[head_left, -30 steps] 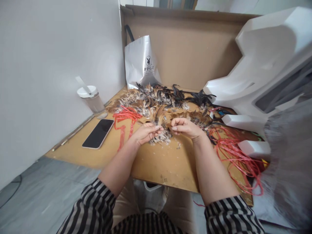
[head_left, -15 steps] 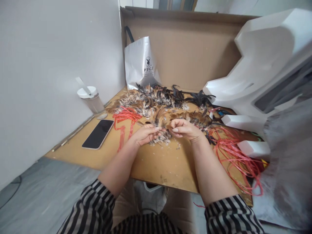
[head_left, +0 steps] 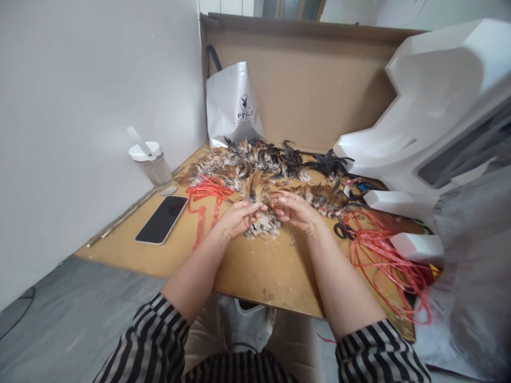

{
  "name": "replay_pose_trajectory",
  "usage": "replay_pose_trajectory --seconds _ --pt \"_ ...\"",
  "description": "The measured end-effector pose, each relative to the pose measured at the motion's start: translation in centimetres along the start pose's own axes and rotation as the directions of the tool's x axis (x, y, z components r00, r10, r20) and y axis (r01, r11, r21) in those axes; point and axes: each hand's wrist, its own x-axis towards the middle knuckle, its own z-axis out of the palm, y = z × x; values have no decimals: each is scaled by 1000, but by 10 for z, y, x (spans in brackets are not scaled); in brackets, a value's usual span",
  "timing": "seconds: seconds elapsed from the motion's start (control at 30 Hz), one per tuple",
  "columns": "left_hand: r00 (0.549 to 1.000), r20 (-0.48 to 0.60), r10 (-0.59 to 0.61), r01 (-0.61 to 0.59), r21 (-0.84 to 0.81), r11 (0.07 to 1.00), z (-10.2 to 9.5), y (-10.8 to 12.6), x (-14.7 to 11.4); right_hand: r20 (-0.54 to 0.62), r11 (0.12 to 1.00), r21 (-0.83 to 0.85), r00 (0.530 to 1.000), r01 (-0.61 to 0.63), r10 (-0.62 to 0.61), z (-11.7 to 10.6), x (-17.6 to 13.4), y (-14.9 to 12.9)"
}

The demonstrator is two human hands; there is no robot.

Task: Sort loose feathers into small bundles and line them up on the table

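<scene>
Thumb and fingers of my left hand (head_left: 241,217) are pinched on a small bunch of feathers, whose brown tips (head_left: 255,186) stick up above the hand. Just right of it, my right hand (head_left: 293,210) is half curled with its fingers apart, and nothing shows in its grasp. A pile of pale, fluffy feather ends (head_left: 262,227) lies under both hands. Behind them spread brown and white feathers (head_left: 217,159), with black feathers (head_left: 329,161) farther right. Another brown feather heap (head_left: 319,197) lies beyond my right hand.
On the left are a phone (head_left: 162,219), a lidded cup (head_left: 151,167) and red ribbon strips (head_left: 209,187). Scissors (head_left: 344,230) and tangled red strips (head_left: 383,250) lie right of my right forearm. A silver bag (head_left: 231,106) and white foam pieces (head_left: 435,101) border the table.
My right hand has loosened from a pinch and turned slightly, its fingers now apart. The scissors' handles show more. My left hand keeps its pinch near the same spot.
</scene>
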Motion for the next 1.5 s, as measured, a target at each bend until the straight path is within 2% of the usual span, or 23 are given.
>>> replay_pose_trajectory --seconds 0.17,0.23,0.33,0.47,0.6,0.8,1.0,1.13,1.27,1.5 --pt "989 -84 121 -128 -84 988 -1 4 2 -164 995 -50 983 -85 76 8 10 12" --pt "988 -87 130 -138 -85 987 -2 3 3 -195 997 -42 979 -66 57 12 12 15" --pt "993 -53 102 -104 -46 994 -2 -2 4 -218 1000 -12 976 -9 6 19 14 18" --pt "998 -14 69 -69 6 998 1 -7 4 -212 1000 21 977 20 -15 25 15 19" --pt "999 28 29 -29 17 999 1 -8 4 -261 998 39 965 42 -31 28 16 19" --pt "1000 -23 -8 7 -42 999 -3 -9 6 -321 994 -12 941 106 -104 27 14 15" --pt "997 -61 -43 37 -100 994 -7 -10 9 -318 973 -163 925 164 -209 27 14 17" --pt "995 -72 -71 64 -99 993 -7 -10 9 -323 928 -327 902 178 -287 29 14 20" --pt "994 -69 -80 71 -120 990 -6 -10 9 -299 888 -418 893 194 -336 31 14 20" --pt "996 -66 -52 48 -61 997 -6 -12 11 -270 811 -545 871 213 -410 30 15 22"
